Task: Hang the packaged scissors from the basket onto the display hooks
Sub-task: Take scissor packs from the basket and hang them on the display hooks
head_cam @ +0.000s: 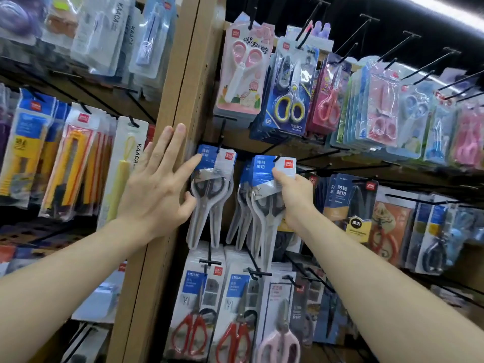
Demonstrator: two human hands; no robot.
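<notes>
Right hand (293, 197): fingers and thumb curled round the packaged scissors (263, 176), pinching the pack at the lower right of its blue-and-white header card. Pack is upright, blades pointing down, in front of other identical packs on the same display hook (277, 159). The top edge of the card sits at the hook's black tip; I cannot tell whether the hang hole is on the hook. Left hand (154, 189): open, fingers straight and spread, holding nothing. Index fingertip touches the blue header of the neighbouring pack (214, 176), thumb touches that pack's left edge; the other fingers lie against the wooden upright (183, 100). The neighbouring pack hangs from its own hook just left of the one I hold. Above: pink children's scissors (243, 64). Below: red-handled scissors (191, 334). Left of the upright: yellow utility knives (73, 158).
</notes>
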